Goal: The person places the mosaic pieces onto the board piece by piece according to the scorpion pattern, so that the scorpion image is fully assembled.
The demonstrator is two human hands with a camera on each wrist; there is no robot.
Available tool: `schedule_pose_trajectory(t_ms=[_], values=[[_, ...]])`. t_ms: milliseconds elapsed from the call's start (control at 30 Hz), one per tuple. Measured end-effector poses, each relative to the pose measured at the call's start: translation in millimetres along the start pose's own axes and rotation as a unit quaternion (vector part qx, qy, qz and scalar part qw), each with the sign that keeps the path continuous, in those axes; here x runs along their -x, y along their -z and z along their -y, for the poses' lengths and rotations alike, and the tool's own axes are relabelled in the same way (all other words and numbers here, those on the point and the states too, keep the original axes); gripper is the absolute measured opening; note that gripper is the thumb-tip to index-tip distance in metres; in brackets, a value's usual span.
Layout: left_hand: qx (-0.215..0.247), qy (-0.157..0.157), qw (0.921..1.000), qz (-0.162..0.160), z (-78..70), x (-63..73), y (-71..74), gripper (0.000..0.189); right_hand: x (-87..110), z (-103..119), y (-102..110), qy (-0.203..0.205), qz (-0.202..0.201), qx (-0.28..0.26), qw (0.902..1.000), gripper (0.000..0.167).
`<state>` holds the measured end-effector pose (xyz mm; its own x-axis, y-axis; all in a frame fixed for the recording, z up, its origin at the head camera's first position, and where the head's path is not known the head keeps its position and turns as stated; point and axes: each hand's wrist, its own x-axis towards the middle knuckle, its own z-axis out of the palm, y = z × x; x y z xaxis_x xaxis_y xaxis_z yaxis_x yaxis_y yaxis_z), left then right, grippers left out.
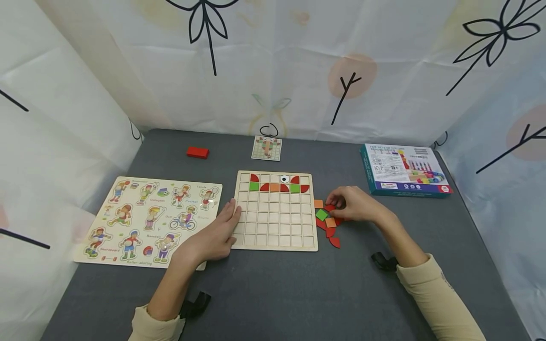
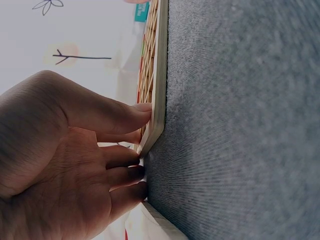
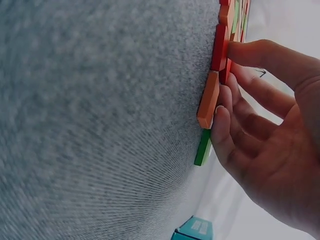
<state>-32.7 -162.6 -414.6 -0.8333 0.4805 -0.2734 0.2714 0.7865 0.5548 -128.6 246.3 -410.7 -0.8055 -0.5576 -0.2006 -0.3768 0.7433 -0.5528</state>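
Observation:
A wooden grid board [image 1: 275, 222] lies flat in the middle of the table, red, green and orange pieces and a round eye piece set in its upper rows. My left hand [image 1: 215, 234] rests along its left edge, fingers extended; in the left wrist view the thumb [image 2: 135, 116] touches the rim. To the board's right, my right hand [image 1: 356, 203] is over a loose group of pieces, thumb and forefinger pinching a red piece [image 1: 329, 207]. Beside it lie a green piece [image 1: 322, 214], an orange piece [image 1: 330, 222] and several red ones, some partly hidden by the hand.
A wooden board with sports figures [image 1: 141, 222] lies at the left, beneath my left forearm. Behind the grid board are a small pattern card [image 1: 266, 148] and a red block [image 1: 197, 152]. A boxed toy set [image 1: 407, 170] sits at the back right. Patterned cloth surrounds the table.

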Motion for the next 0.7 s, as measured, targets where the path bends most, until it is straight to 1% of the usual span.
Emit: schedule_pose_trajectory(t_ms=[167, 300, 467, 567, 700], values=[[0.002, 0.000, 1.0000, 0.000, -0.4, 0.2, 0.0, 0.078, -0.2, -1, -1, -0.003, -0.026, 0.013, 0.9996, 0.019], [0.003, 0.003, 1.0000, 0.001, -0.3, 0.1, -0.7, 0.078, -1.5, 2, 0, 0.014, -0.046, 0.006, 0.9988, 0.018], [0.003, 0.005, 1.0000, 0.003, -0.4, -0.3, -0.9, 0.079, -6.2, 10, 0, 0.046, -0.055, -0.025, 0.9971, 0.021], [0.002, 0.003, 1.0000, 0.001, -0.5, -0.4, -0.7, 0.079, -11.5, 15, -1, 0.055, -0.059, -0.047, 0.9956, 0.024], [-0.002, -0.002, 1.0000, -0.001, -0.2, -0.1, -0.6, 0.078, -20.4, 22, -2, 0.061, -0.062, -0.090, 0.9922, 0.024]])
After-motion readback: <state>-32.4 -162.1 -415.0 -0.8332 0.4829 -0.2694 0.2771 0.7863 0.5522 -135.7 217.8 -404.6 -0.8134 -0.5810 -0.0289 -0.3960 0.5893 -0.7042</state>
